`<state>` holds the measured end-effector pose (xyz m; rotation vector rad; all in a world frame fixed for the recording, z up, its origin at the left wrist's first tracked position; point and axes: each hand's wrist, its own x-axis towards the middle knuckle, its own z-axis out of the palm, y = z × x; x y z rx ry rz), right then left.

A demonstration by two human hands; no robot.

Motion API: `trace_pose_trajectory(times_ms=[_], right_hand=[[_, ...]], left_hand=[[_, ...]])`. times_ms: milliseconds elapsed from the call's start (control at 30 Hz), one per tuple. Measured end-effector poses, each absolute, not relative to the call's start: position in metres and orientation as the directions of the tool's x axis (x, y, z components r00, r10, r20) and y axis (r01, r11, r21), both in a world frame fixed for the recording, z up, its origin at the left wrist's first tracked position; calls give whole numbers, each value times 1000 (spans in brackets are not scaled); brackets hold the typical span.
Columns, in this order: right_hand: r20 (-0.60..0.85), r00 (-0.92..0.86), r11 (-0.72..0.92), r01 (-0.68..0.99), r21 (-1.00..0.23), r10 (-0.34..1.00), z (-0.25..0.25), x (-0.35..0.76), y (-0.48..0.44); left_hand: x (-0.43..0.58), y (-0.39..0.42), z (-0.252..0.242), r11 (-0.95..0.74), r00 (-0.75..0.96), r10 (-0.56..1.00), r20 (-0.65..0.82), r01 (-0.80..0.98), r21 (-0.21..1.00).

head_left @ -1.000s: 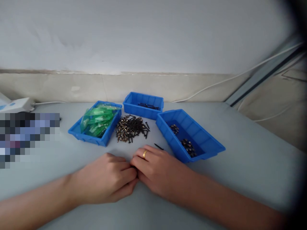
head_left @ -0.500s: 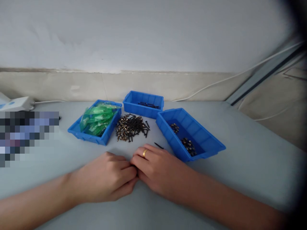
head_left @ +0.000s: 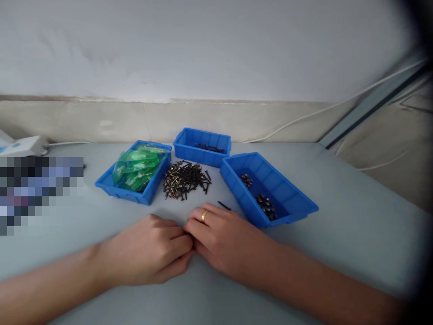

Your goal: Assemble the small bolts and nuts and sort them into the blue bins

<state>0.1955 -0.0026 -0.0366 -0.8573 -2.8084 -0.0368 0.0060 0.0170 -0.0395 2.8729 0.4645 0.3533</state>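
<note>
My left hand (head_left: 162, 248) and my right hand (head_left: 216, 237) meet fingertip to fingertip low in the middle of the head view, over the table (head_left: 203, 302). Both are closed with curled fingers; whatever lies between the fingertips is hidden. On my right hand there is a gold ring (head_left: 204, 216). Just beyond its knuckles lies one dark screw (head_left: 223, 206). Farther back is a heap of mixed screws (head_left: 186, 179), some black and some brassy.
A blue bin (head_left: 149, 198) of green plastic packets (head_left: 140, 164) stands left of the heap. Behind it, another blue bin (head_left: 199, 155) holds dark screws. A larger blue bin (head_left: 287, 189) on the right contains small metal pieces (head_left: 265, 207). A white cable (head_left: 297, 118) runs along the wall.
</note>
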Motion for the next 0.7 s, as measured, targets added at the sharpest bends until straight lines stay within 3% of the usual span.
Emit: trace_pose_trajectory(times_ms=[700], right_hand=[[178,-819,835,549,-32,545,-36,196,-4]], left_hand=[[6,16,-40,-926,920,338,197,289,243]])
